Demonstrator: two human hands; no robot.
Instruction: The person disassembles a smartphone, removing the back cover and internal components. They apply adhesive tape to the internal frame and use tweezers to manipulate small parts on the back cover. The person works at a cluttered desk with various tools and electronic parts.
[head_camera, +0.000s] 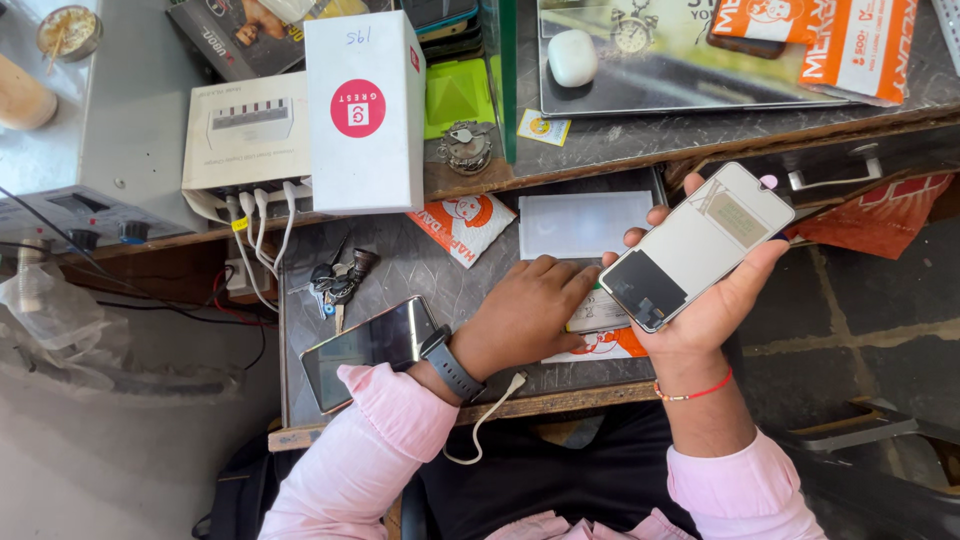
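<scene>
The right hand (712, 300) cradles a white phone (698, 245) from below, thumb on one long edge and fingers curled round the other; the phone sits tilted over the front right corner of the pull-out shelf (420, 270), its upper end reaching past the shelf toward the drawer handle (835, 170). The left hand (525, 315) lies palm down on the shelf, fingers together and pressing a small paper packet (600, 315) just beside the phone's lower end; whether the fingertips pinch it I cannot tell.

Above that hand a clear plastic sleeve (582, 225) lies flat, seemingly empty. An orange and white pouch (462, 225) rests near the shelf's back edge, with a bunch of keys (338, 282) to its left. A dark phone (368, 348) lies at the front left, partly under the pink sleeve (385, 430), and a white cable (490, 415) hangs over the front edge.

On the desk above stand a tall white box (365, 110) and a flatter white box (245, 130) with white cables plugged in. Bare shelf shows between keys and left hand.
</scene>
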